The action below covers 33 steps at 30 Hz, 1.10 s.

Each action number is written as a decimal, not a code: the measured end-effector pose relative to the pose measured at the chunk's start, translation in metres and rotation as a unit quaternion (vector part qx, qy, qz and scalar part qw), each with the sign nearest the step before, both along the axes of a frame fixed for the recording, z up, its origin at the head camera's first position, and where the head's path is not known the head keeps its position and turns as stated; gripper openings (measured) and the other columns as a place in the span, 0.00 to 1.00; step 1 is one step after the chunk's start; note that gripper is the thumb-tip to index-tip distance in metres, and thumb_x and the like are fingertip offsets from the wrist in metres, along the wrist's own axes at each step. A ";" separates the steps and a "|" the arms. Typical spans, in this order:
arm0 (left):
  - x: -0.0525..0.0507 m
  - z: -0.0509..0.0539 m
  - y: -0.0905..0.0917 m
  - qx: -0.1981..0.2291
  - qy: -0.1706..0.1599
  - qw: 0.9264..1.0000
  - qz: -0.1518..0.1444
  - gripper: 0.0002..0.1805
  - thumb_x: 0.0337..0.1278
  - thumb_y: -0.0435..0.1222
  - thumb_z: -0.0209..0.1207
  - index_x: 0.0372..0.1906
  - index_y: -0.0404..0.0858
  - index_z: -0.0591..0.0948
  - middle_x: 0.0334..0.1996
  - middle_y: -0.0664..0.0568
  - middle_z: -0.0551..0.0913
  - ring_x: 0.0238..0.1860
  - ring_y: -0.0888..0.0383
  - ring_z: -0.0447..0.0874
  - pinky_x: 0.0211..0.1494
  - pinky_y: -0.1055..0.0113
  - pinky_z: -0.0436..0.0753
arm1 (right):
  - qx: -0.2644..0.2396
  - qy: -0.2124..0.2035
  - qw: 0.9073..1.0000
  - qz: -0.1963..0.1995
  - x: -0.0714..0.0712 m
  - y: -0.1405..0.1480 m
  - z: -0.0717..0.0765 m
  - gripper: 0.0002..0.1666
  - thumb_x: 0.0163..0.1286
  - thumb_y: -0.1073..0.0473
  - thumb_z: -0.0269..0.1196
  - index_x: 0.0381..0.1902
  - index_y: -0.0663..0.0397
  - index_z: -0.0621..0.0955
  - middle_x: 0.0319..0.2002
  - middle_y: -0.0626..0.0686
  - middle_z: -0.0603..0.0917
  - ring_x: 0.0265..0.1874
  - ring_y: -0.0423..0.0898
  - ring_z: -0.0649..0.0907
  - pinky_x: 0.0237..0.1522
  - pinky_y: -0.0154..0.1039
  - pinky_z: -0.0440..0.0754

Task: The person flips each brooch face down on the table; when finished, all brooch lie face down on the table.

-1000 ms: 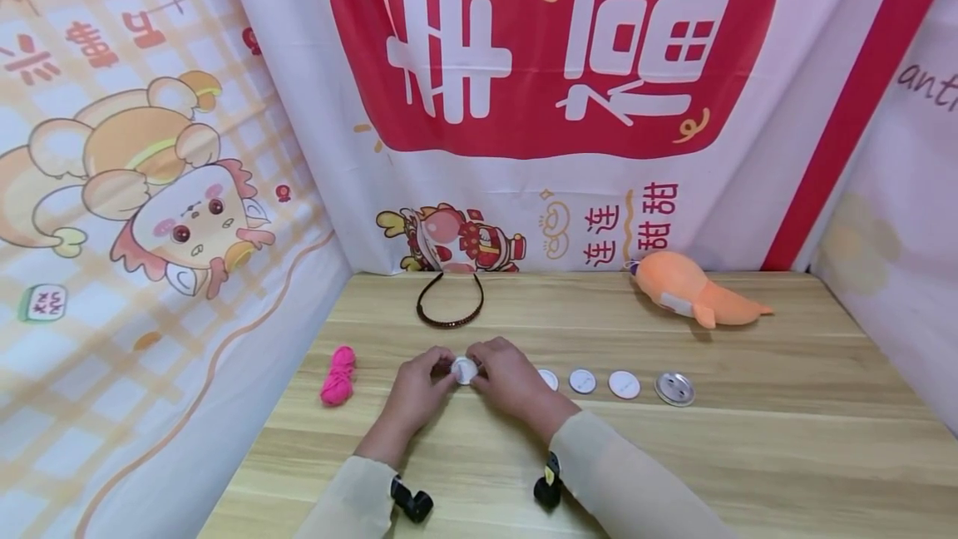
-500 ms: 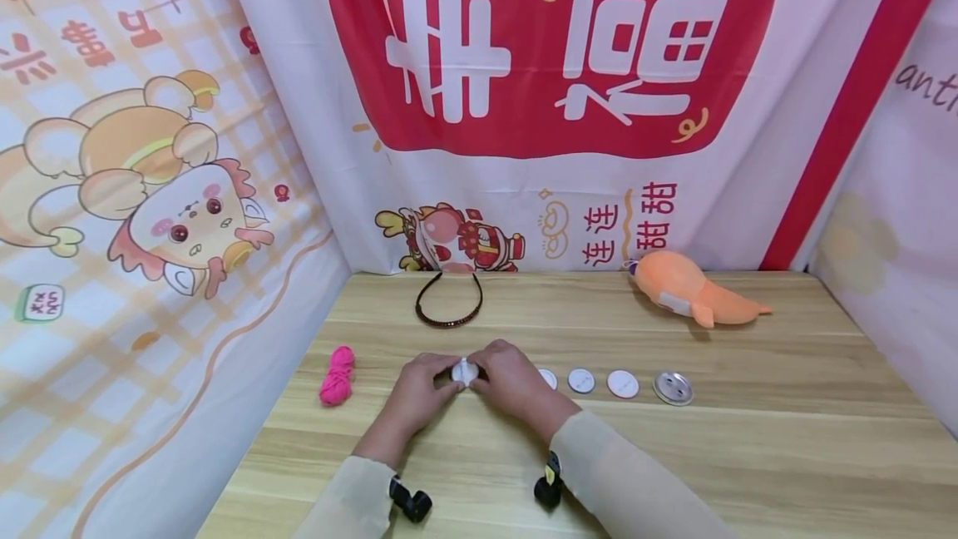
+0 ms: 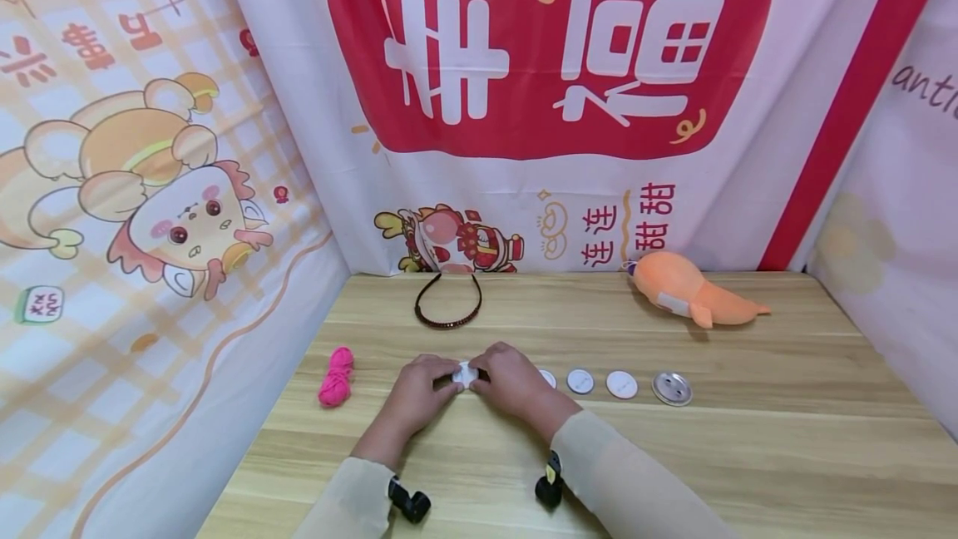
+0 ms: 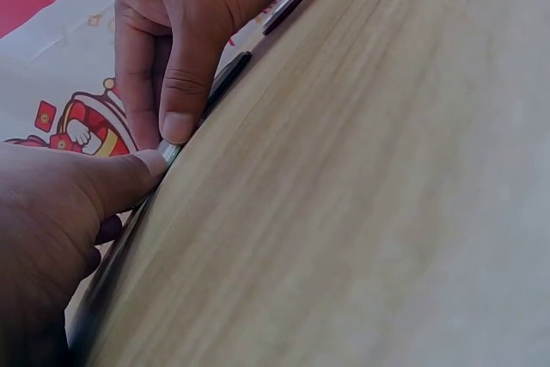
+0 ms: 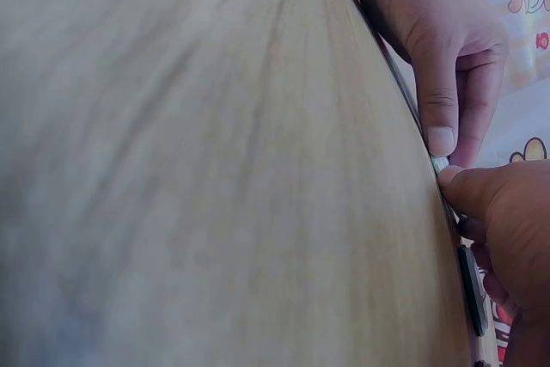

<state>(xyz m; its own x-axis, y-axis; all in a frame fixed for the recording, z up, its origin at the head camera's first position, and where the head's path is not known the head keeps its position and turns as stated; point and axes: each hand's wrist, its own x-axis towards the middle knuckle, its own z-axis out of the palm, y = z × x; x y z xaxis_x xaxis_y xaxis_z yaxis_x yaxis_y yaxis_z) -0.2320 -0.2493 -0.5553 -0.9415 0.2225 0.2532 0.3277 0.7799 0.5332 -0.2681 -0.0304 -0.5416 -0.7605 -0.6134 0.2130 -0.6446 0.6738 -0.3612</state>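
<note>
A small round white badge (image 3: 465, 374) is at the table's middle left, between my two hands. My left hand (image 3: 419, 389) pinches its left edge with thumb and finger. On the opposite edge, my right hand (image 3: 512, 381) pinches it the same way. Both wrist views show the thumbs close together, low at the tabletop, with only a sliver of the badge (image 4: 173, 153) visible. Right of my right hand runs a row of round pieces: a partly covered white badge (image 3: 549, 378), two more white badges (image 3: 580, 381) and a larger silver metal badge back (image 3: 672, 388).
A pink skein of yarn (image 3: 336, 376) lies left of my left hand. Behind the hands is a dark headband (image 3: 449, 323). An orange plush toy (image 3: 692, 289) rests at the back right of the wooden table (image 3: 786, 456). Printed cloth hangs behind and at both sides.
Both hands have shifted slightly toward me, keeping the badge pinched between them. The other badges, yarn, headband and plush toy stay where they were.
</note>
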 end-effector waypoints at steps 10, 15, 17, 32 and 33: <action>0.000 -0.001 -0.001 -0.011 0.004 1.000 0.000 0.19 0.66 0.40 0.76 0.59 0.42 0.91 0.58 0.54 0.92 0.62 0.50 0.87 0.71 0.50 0.84 | 0.008 0.008 1.000 0.011 0.000 0.001 -0.002 0.18 0.79 0.50 0.70 0.60 0.50 0.90 0.56 0.50 0.92 0.62 0.52 0.85 0.69 0.47 0.85; -0.001 -0.001 0.001 -0.012 0.017 1.000 -0.010 0.17 0.66 0.38 0.75 0.58 0.41 0.92 0.58 0.53 0.92 0.62 0.50 0.87 0.70 0.50 0.84 | 0.012 0.009 1.000 0.010 0.000 0.003 -0.002 0.18 0.80 0.49 0.69 0.61 0.49 0.90 0.57 0.50 0.92 0.63 0.51 0.85 0.69 0.47 0.85; -0.002 -0.002 0.001 -0.012 0.017 1.000 -0.012 0.17 0.66 0.38 0.75 0.58 0.41 0.92 0.58 0.53 0.92 0.62 0.50 0.87 0.71 0.50 0.84 | 0.012 0.010 1.000 0.010 0.000 0.005 -0.002 0.19 0.80 0.49 0.69 0.61 0.49 0.90 0.57 0.49 0.92 0.63 0.51 0.85 0.69 0.47 0.85; -0.006 0.006 0.009 -0.018 0.017 0.999 0.031 0.28 0.74 0.45 0.69 0.72 0.39 0.82 0.69 0.42 0.84 0.73 0.42 0.80 0.79 0.44 0.77 | -0.033 -0.006 0.999 -0.027 -0.004 0.019 0.011 0.16 0.80 0.48 0.67 0.55 0.50 0.91 0.62 0.47 0.90 0.69 0.51 0.82 0.74 0.49 0.81; -0.007 0.006 0.011 -0.027 0.024 0.999 0.034 0.30 0.73 0.45 0.69 0.74 0.38 0.81 0.71 0.41 0.83 0.74 0.41 0.79 0.80 0.43 0.76 | -0.032 -0.014 0.999 -0.033 -0.004 0.022 0.013 0.17 0.80 0.48 0.67 0.57 0.50 0.90 0.64 0.48 0.89 0.71 0.52 0.81 0.76 0.50 0.80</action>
